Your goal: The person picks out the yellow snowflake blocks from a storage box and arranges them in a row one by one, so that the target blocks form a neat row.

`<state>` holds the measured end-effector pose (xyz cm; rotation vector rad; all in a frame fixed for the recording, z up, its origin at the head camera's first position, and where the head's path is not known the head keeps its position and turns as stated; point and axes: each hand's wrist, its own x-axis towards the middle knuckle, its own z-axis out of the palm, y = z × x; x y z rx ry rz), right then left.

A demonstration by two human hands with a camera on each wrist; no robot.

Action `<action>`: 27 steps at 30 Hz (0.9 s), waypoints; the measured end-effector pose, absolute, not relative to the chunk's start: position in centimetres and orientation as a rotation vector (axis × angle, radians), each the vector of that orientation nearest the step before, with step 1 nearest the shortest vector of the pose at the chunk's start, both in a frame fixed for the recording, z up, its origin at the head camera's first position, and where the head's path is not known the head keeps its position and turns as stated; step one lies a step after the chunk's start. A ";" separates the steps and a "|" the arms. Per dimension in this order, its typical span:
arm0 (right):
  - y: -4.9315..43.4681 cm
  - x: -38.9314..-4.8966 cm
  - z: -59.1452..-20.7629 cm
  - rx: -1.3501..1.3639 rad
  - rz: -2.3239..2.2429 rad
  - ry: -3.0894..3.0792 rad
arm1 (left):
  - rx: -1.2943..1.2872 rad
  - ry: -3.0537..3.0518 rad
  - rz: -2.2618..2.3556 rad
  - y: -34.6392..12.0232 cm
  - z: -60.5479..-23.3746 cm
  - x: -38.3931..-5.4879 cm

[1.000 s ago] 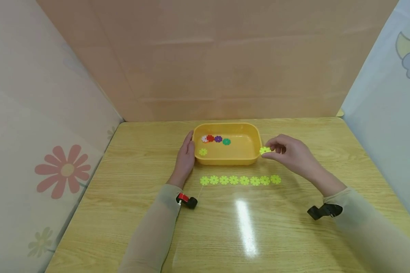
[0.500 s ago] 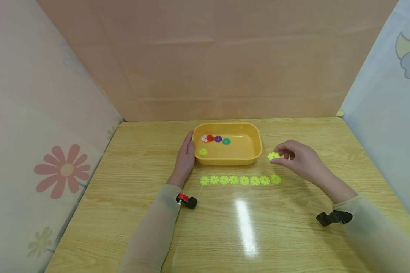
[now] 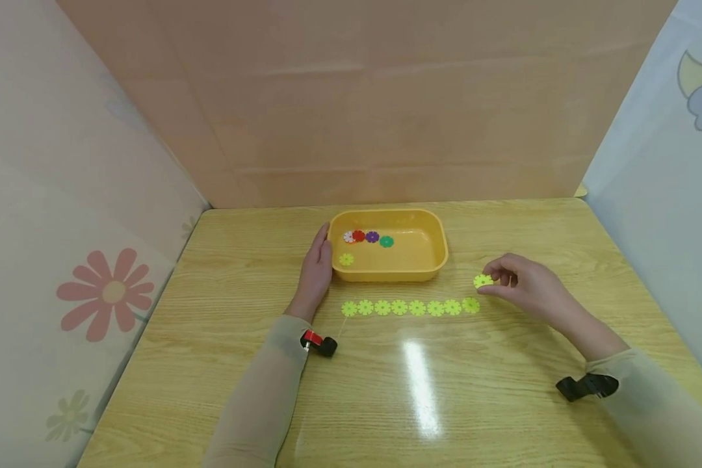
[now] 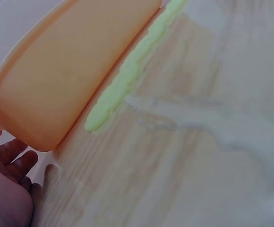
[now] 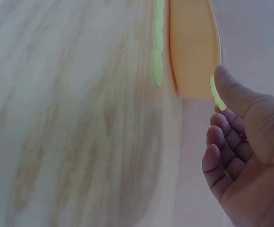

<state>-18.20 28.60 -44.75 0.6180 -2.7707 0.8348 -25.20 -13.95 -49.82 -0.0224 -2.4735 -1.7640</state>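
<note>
My right hand (image 3: 529,286) pinches a yellow-green flower-shaped plastic disc (image 3: 482,281) between thumb and fingers, just behind the right end of a row. In the right wrist view this disc (image 5: 217,93) shows edge-on under the thumb. The row (image 3: 399,307) is several like discs laid side by side on the table in front of the yellow plastic bin (image 3: 389,276). My left hand (image 3: 316,270) rests along the bin's left wall, its fingers fairly straight. In the left wrist view, part of that hand (image 4: 7,184) shows beside the bin's corner.
Inside the bin lie a white disc (image 3: 349,237), a red one (image 3: 359,236), a purple one (image 3: 372,236), a green one (image 3: 387,242) and a yellow-green one (image 3: 346,259). The wooden table (image 3: 503,403) meets a pinkish-brown panel (image 3: 374,130) at the back, with patterned panels on both sides.
My right hand has carried the pinched disc from the bin's right rim rightward and toward me, to the row's right end. The left hand and bin stay put.
</note>
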 end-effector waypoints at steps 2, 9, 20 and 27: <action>28.9 -18.2 -45.0 0.623 0.840 -2.787 | -0.023 -2.473 -1.765 -14.0 -49.9 -25.2; 29.7 -18.0 -45.9 0.644 0.838 -2.889 | -0.021 -2.476 -1.760 -14.1 -50.0 -25.4; 30.3 -17.8 -46.6 0.634 0.835 -2.961 | -0.024 -2.474 -1.763 -14.0 -49.9 -25.3; 30.3 -17.8 -46.8 0.633 0.787 -2.990 | -0.029 -2.471 -1.759 -14.0 -49.9 -25.3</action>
